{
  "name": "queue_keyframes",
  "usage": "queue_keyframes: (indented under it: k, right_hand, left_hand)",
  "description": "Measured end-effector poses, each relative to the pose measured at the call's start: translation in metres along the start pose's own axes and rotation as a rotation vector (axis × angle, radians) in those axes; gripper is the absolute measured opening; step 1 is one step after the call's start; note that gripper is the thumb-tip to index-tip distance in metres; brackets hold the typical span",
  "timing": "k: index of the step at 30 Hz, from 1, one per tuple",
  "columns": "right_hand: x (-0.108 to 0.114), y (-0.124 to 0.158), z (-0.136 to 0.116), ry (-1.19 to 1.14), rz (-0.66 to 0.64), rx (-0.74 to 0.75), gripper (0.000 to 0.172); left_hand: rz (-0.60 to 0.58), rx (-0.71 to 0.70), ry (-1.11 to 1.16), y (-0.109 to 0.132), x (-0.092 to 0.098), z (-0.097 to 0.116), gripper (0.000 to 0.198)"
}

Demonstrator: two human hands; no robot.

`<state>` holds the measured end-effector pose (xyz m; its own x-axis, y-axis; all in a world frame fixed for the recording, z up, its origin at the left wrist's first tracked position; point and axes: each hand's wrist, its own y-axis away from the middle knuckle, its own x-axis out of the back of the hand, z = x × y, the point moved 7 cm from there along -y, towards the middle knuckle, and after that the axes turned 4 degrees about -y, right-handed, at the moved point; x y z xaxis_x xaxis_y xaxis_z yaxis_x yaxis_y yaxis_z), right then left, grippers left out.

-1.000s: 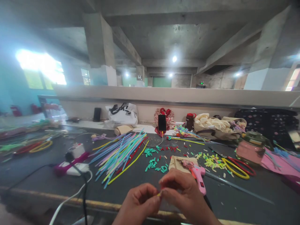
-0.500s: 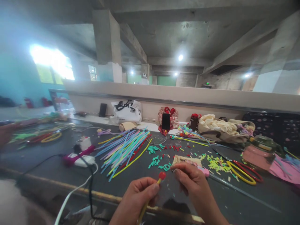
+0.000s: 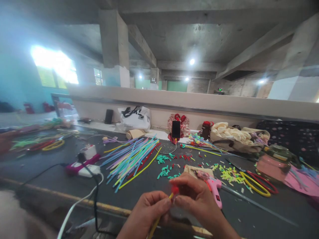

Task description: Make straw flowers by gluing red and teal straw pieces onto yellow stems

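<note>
My left hand (image 3: 152, 209) pinches a thin yellow stem (image 3: 155, 226), which slants up from below. The stem looks like a pipe cleaner or soft tube. A small red tip (image 3: 175, 190) sits at its upper end. Around that tip close the thumb and fingers of my right hand (image 3: 195, 197), slightly blurred; anything small between them is hidden. Just beyond my right hand lies a pink glue gun (image 3: 214, 191), its nozzle on a beige pad (image 3: 189, 170). Short green pieces (image 3: 164, 172) are scattered on the dark table ahead of my hands.
Long coloured stems (image 3: 134, 159) form a pile left of centre. Yellow pieces (image 3: 230, 174) lie right, near scissors (image 3: 259, 186) with red and yellow handles. A power strip (image 3: 84, 169) trails cables over the table edge. A phone (image 3: 175, 128) stands at the back.
My right hand has moved left and down from above the pad to the red tip, leaving more of the glue gun in view. The left hand stays nearly in place.
</note>
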<state>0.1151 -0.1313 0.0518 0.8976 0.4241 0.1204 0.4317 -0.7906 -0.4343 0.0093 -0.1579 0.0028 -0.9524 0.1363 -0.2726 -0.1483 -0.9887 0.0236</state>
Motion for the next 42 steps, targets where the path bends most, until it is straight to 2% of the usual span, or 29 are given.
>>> queue_keyframes:
  k: [9, 13, 15, 18, 20, 21, 26, 36, 42]
  right_hand:
    - [-0.002, 0.002, -0.002, 0.01, 0.004, -0.018, 0.011]
    - [-0.002, 0.004, -0.003, 0.054, 0.026, -0.037, 0.011]
    - [-0.002, 0.005, -0.003, 0.067, 0.036, -0.052, 0.015]
    - [-0.001, 0.007, 0.0, 0.064, 0.034, -0.075, 0.035]
    - [0.0, 0.009, 0.003, 0.056, 0.038, -0.088, 0.047]
    - [0.001, 0.01, 0.005, 0.053, 0.04, -0.095, 0.048]
    - [-0.001, 0.011, 0.003, 0.024, 0.023, -0.072, 0.034]
    - [-0.009, 0.005, -0.01, 0.017, 0.003, 0.01, 0.027]
    - [-0.011, 0.006, -0.012, 0.039, -0.013, 0.057, 0.02]
  left_hand:
    - [-0.058, 0.052, 0.056, 0.002, -0.003, -0.009, 0.033]
    - [-0.07, 0.038, 0.049, 0.002, -0.005, -0.009, 0.033]
    - [-0.056, 0.037, 0.058, 0.001, -0.004, -0.011, 0.032]
    - [-0.038, 0.039, 0.095, -0.003, 0.0, -0.013, 0.03]
    - [-0.059, 0.019, 0.096, -0.004, 0.003, -0.012, 0.031]
    - [-0.074, 0.004, 0.086, -0.005, 0.003, -0.011, 0.032]
    - [-0.106, -0.001, 0.095, -0.004, 0.002, -0.01, 0.034]
    - [-0.223, 0.03, 0.121, 0.001, -0.006, -0.018, 0.039]
    - [-0.223, 0.052, 0.101, -0.002, -0.004, -0.021, 0.039]
